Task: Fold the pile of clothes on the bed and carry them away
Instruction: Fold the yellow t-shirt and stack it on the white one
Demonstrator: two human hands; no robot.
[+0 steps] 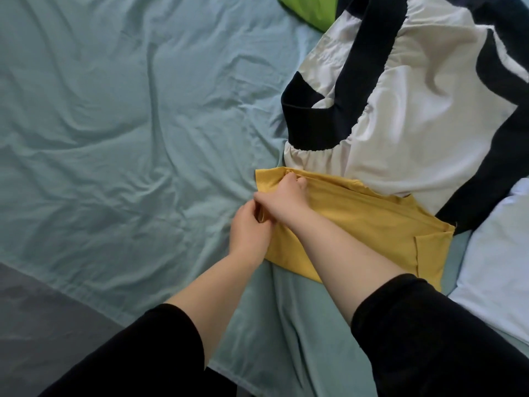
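Observation:
A yellow garment (372,222), folded into a flat strip, lies on the teal bed sheet (114,124) right of centre. My left hand (250,227) pinches its near left edge. Just above, my right hand (282,196) grips the same left end, fingers curled over the fabric near the top corner. Behind the yellow garment lies a white and dark navy garment (415,110), spread out and rumpled. A bright green garment (312,10) shows at the top edge, partly cut off.
A pale blue cloth (498,267) lies at the right edge beside the yellow garment. The sheet stretches wide to the left, wrinkled. At the lower left a grey surface (34,310) shows past the sheet's edge.

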